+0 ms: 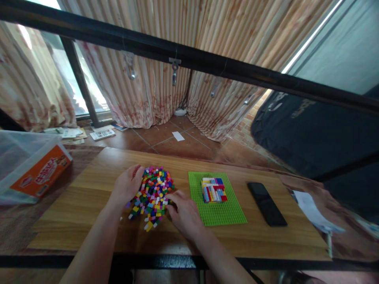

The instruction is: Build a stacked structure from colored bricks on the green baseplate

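Note:
A heap of small, many-coloured building bricks [155, 193] lies on the wooden board. My left hand [128, 184] rests against the heap's left edge, its fingers open and loosely curved around the bricks. At the right edge of the heap is my right hand [186, 215], thumb and forefinger closed together among the bricks; whatever they hold is too small to make out. Just right of that hand lies a green baseplate [233, 211]. On it sits a low, roughly square block of joined bricks [213, 190] in white, red, blue and yellow.
A black phone [267, 204] lies right of the baseplate, with white paper [314, 213] beyond it. On the left stands a clear plastic box [26, 169] with an orange label. A black metal bar [195, 65] with hooks crosses ahead, before the curtains [154, 86].

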A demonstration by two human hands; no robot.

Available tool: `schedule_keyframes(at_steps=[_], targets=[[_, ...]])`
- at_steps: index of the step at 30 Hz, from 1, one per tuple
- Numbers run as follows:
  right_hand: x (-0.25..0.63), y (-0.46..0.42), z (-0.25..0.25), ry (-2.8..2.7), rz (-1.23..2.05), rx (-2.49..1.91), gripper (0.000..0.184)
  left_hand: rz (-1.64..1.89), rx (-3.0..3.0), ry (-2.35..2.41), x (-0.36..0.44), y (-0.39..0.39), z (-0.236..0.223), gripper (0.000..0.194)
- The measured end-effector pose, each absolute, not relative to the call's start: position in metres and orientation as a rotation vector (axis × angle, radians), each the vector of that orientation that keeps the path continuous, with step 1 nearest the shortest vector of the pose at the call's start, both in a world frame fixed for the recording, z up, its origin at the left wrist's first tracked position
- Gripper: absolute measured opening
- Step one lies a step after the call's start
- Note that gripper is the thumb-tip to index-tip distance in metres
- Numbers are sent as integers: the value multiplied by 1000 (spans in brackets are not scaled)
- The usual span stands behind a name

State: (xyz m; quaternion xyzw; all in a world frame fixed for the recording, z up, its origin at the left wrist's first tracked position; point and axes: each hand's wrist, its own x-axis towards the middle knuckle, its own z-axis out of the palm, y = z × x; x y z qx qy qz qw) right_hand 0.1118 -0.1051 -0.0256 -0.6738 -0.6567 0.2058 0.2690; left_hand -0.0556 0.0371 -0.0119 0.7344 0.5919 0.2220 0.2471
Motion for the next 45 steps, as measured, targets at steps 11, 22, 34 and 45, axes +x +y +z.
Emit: schedule_keyframes(at_steps=[11,22,34,45], targets=[[121,-104,-27,-1708,533,-1836,18,636,1918,1685,-78,44,-11,57],[125,-103,-32,-1613,435,-1929,24,607,1871,1678,-84,43,-15,58],[109,-89,-26,-1651,377,-2015,23,518,1966,1673,-85,47,-24,56],[108,-90,-30,-1656,415,-1947,15,498,1982,1669,-84,48,-22,56]])
